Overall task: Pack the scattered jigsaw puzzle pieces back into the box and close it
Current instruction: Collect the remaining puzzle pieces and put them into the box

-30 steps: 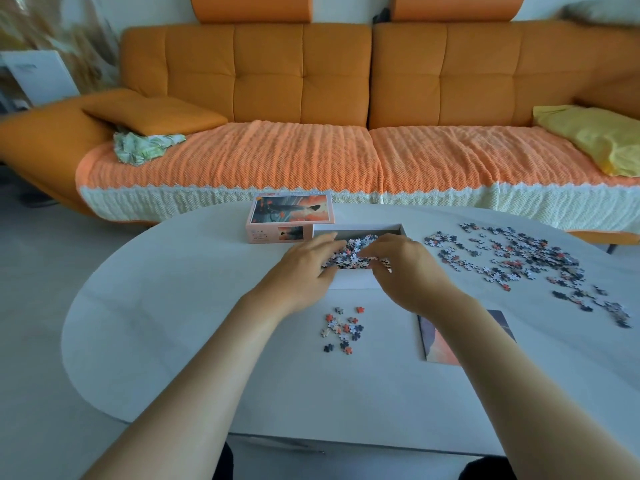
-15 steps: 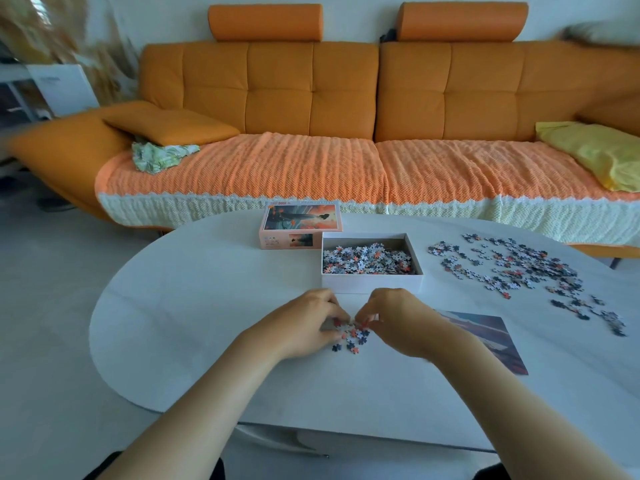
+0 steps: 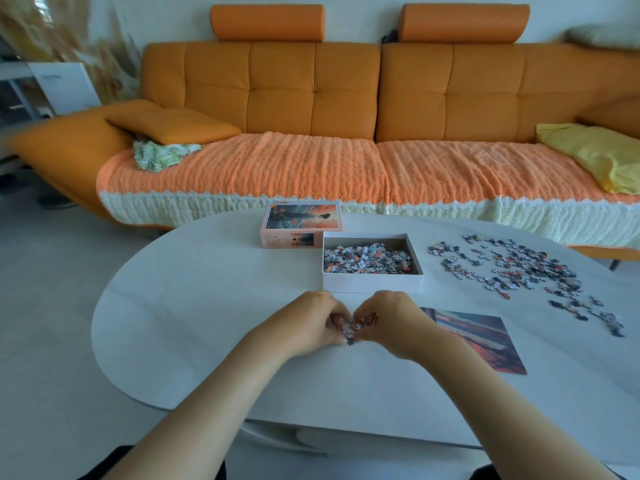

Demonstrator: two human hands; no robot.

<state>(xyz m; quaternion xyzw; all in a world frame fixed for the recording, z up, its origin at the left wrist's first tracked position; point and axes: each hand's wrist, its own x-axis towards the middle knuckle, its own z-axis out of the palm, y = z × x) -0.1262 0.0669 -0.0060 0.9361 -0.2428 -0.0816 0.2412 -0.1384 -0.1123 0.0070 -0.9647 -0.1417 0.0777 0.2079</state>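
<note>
The open white box stands mid-table, holding a heap of puzzle pieces. Its lid, printed with an orange picture, lies just left behind it. A wide scatter of loose pieces covers the table to the right. In front of the box, my left hand and my right hand meet with curled fingers around a small cluster of pieces on the table, pinching them together. Most of that cluster is hidden by my fingers.
A printed reference picture lies flat right of my right hand. The oval white table has bare surface on its left half. An orange sofa with cushions runs along behind the table.
My hands left the box, came back toward me to the small group of pieces, and closed together around it. The camera view tilted up slightly.
</note>
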